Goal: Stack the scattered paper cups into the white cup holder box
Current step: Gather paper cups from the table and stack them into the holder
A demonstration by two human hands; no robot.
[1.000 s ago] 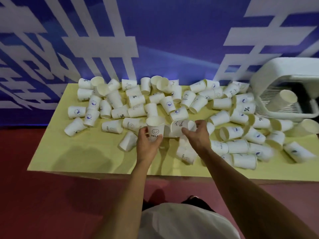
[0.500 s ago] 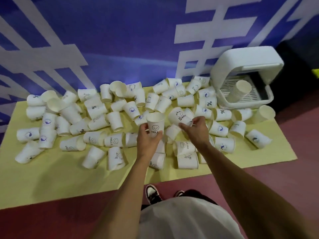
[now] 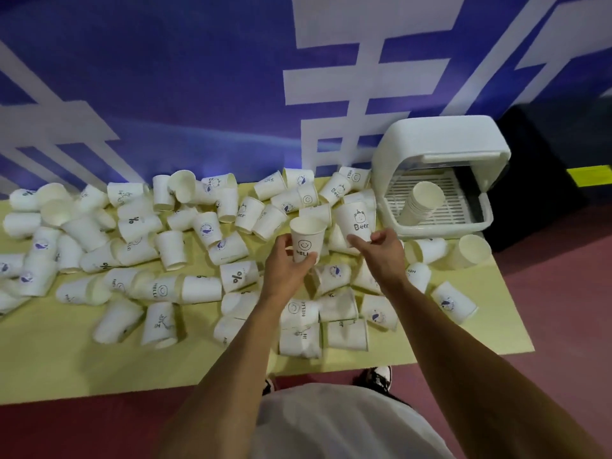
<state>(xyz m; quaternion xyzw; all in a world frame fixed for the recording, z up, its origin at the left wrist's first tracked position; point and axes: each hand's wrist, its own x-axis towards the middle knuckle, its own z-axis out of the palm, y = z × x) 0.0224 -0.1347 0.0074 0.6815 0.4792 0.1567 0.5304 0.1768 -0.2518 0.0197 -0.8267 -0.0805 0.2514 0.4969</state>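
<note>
Bare room lies along the near left edge of the yellow table [image 3: 66,366]; cups [image 3: 169,246] crowd the rest up to the blue wall [image 3: 198,77]. The box [image 3: 440,140] sits far right, a stack [image 3: 422,202] inside. The left hand [image 3: 288,270] grips an upright smiley cup [image 3: 306,236]; just right of it, the right hand [image 3: 381,253] pinches a Bear cup [image 3: 356,220] by its base.

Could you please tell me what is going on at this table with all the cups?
A person is collecting paper cups. The left hand grips the HELLO cup upright, and the right hand holds the Bear cup beside it. Many scattered cups lie on the yellow table. The white cup holder box at the right stands open with one stack inside.
</note>
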